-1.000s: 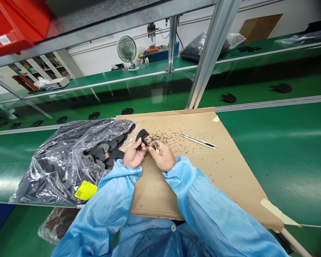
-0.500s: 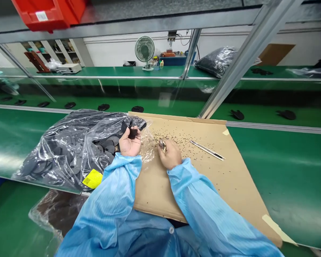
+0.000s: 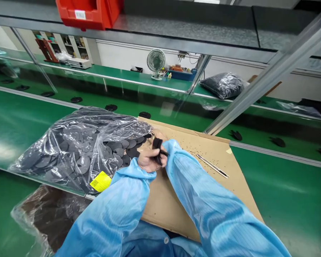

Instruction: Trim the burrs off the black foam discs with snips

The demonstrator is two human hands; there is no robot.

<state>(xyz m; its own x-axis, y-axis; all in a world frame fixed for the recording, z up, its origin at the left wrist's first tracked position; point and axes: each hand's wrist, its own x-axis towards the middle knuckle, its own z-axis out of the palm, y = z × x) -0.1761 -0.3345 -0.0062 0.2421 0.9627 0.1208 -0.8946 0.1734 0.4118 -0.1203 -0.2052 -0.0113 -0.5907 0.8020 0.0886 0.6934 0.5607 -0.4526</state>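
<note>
My left hand point(image 3: 148, 161) is closed around a black plastic part point(image 3: 157, 147) with a flat upright piece and a thin arm pointing right. My right hand point(image 3: 160, 135) is just behind it, its fingers curled and mostly hidden by the part and the left hand. A small shiny metal thing point(image 3: 152, 135) shows at its fingertips, too blurred to name. Both hands are over the left edge of a brown cardboard sheet point(image 3: 171, 210). Close on the left, an open clear plastic bag point(image 3: 69, 142) holds many dark round discs point(image 3: 119, 151).
Tiny dark pieces point(image 3: 194, 148) lie scattered on the cardboard beside a slim tweezers-like tool point(image 3: 212, 166). A slanted metal post point(image 3: 256, 82) rises beyond the sheet. Black parts point(image 3: 111, 107) line the green belt behind. A red bin point(image 3: 88, 14) sits on the overhead shelf.
My right hand has moved left from above the scattered pieces to the part in my left hand. The left hand has come right and turned the part. The view has shifted.
</note>
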